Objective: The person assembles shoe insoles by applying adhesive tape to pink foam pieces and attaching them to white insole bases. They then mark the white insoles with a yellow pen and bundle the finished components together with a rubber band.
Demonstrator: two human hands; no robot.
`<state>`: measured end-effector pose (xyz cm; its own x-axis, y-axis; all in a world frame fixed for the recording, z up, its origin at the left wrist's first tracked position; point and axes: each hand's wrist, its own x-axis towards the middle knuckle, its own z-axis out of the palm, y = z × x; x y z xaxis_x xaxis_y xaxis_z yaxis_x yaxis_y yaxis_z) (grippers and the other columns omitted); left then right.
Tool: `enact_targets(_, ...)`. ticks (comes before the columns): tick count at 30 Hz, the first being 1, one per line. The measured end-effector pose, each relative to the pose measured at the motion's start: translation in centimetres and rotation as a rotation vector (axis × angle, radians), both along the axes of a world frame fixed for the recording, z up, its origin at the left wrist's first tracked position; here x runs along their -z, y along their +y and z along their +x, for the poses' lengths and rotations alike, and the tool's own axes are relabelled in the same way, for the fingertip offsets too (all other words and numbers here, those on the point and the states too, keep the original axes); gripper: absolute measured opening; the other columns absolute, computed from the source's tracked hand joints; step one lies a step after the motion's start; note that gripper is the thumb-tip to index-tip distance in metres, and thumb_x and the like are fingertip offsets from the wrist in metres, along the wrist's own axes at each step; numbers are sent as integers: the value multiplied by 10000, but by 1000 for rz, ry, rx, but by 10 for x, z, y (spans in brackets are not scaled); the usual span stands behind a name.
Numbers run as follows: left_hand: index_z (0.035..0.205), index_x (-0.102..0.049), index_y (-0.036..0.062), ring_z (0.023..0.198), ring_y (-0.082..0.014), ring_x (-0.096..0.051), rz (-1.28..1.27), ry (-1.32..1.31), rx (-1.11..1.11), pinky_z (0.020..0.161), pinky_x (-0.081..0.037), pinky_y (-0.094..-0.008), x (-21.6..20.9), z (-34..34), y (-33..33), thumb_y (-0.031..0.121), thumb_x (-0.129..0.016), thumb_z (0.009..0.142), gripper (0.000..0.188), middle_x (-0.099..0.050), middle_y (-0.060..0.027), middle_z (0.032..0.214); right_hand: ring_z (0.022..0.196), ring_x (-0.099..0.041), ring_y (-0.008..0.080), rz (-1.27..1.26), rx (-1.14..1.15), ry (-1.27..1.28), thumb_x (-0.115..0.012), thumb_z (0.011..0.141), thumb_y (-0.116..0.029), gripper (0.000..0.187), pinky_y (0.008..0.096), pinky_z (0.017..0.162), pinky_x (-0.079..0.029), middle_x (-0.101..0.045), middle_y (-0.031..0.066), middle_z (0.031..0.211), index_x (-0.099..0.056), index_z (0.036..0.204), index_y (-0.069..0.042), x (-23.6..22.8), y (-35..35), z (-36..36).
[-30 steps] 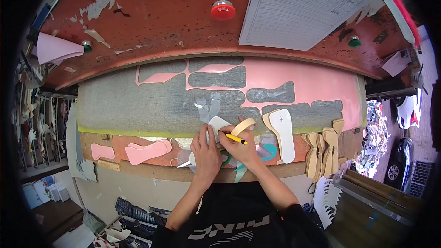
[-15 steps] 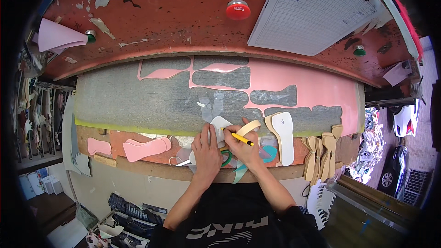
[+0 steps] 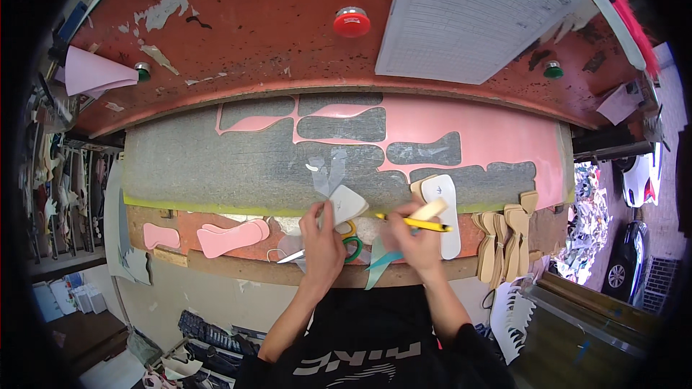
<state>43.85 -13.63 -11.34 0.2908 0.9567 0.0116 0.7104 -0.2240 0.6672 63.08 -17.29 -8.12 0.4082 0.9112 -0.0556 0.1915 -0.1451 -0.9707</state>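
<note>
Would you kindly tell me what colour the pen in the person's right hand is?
The pen is mostly yellow with some black, seen best in the head view.

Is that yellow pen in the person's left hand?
No, the right hand holds the yellow pen, while the left hand is at a white-topped piece.

The person wears a black top (image 3: 371,310) of plain, matte-looking cloth, its front printed near the lower edge of the view with pale grey slanted block lettering (image 3: 360,360) above a fainter striped motif (image 3: 364,374). The loose black right sleeve (image 3: 479,349) ends around the elbow, leaving the forearm (image 3: 448,302) bare, and both the left hand (image 3: 323,248) and right hand (image 3: 417,241) are bare.
</note>
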Motion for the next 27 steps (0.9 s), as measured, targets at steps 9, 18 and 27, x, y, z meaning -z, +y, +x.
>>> enact_targets(9, 1323, -497, -19, 988, -180, -673, -937, -995, -250, 872, -532, -302, 8, 73, -10, 6, -530, 939, 386, -695, -130, 1101, 662, -654, 252, -385, -119, -252, -752, 828, -177, 226, 395, 632, -515, -655, 122, 706, -677, 875, 32, -95, -75, 81)
enact_targets(18, 1367, -492, -70, 1104, -273, -638, -129, -343, -268, 925, -508, -319, 6, -42, -41, 60, -604, 930, 470, -636, -215, 1231, 642, -671, 380, -327, -563, -664, -759, 812, -407, 445, 450, 621, -517, -670, 172, 661, -676, 701, 16, -46, -58, -1)
enact_targets(27, 1387, -520, 54, 1401, -429, -333, 144, 472, -317, 1134, -251, -617, -3, -253, 7, 151, -778, 758, 687, -440, -210, 1464, 633, -668, 368, -283, -401, -754, -753, 841, -307, 375, 451, 628, -521, -627, 180, 606, -702, 936, 52, -48, -15, -116)
